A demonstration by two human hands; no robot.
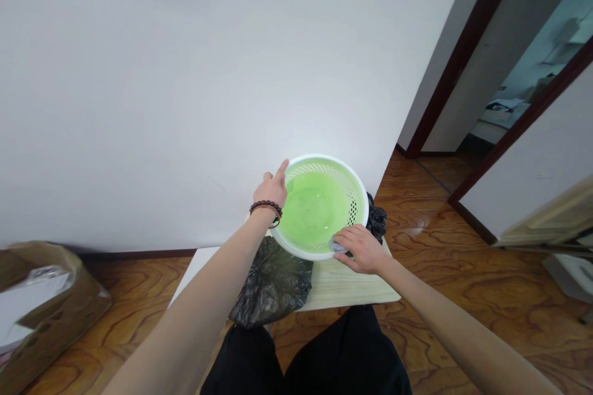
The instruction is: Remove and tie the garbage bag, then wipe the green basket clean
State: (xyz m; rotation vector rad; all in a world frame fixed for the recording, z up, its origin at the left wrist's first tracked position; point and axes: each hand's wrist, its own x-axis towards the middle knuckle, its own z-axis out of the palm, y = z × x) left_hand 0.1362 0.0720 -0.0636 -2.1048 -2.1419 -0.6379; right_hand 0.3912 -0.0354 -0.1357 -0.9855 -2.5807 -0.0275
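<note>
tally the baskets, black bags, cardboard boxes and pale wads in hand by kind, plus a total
basket: 1
black bags: 2 (left bag, right bag)
cardboard box: 1
pale wad in right hand: 1
total: 5

The cardboard box (60, 315) ran out past the left edge; the black plastic bag (278, 281) kept its contents hidden, and the right hand (361, 248) covered part of the pale cloth (337, 245).

the basket (365, 207) sits on the table (352, 287) before the wall (185, 105), a plastic bag (273, 284) near left, another bag (377, 219) right; the box (60, 333) stands far left.
</note>
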